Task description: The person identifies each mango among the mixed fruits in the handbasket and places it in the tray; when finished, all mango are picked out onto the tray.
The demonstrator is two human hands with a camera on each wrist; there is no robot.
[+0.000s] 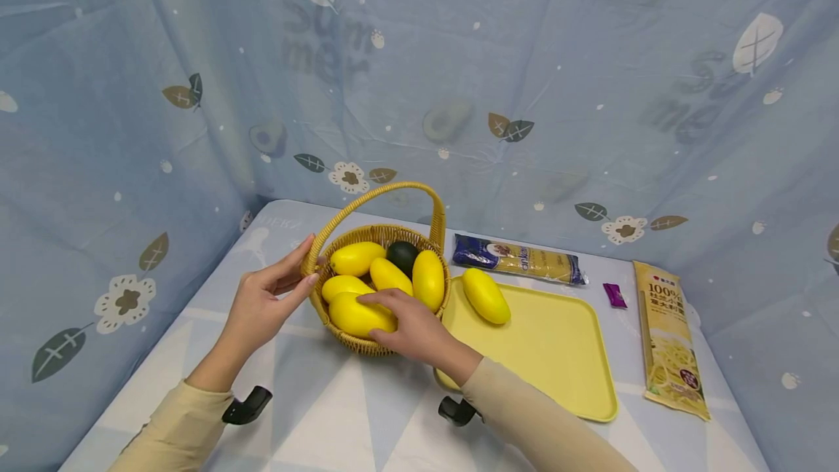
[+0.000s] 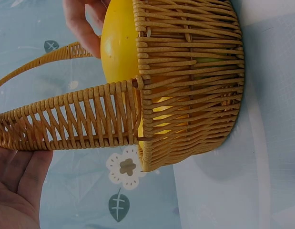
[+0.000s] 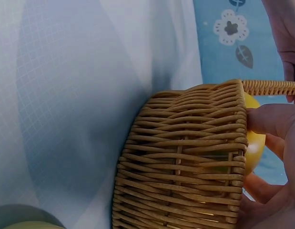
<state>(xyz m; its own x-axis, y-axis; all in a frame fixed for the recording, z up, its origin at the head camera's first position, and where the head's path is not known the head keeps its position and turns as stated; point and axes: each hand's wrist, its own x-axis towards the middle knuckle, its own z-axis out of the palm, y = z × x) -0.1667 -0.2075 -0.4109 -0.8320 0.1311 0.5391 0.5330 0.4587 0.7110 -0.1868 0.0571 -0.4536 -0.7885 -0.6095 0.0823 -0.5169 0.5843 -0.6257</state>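
Note:
A woven basket (image 1: 367, 346) with a tall arched handle (image 2: 80, 117) stands on the table, filled with several yellow mangoes (image 1: 357, 258) and one dark green rounded fruit (image 1: 402, 257). My left hand (image 1: 265, 304) holds the handle's left side low down, thumb in front and fingers behind. Over the basket's front, my right hand (image 1: 416, 326) grips the nearest mango (image 1: 354, 315) between thumb and fingers. That mango (image 3: 254, 150) bulges above the rim in the right wrist view, partly covered by the hand.
Right of the basket lies a yellow tray (image 1: 550, 341) with a single mango (image 1: 486, 296) at its back left. Behind it is a blue-and-gold pasta pack (image 1: 518, 259). A small purple packet (image 1: 615, 295) and a yellow noodle pack (image 1: 668, 341) lie farther right. Patterned curtains (image 1: 459, 57) enclose the table.

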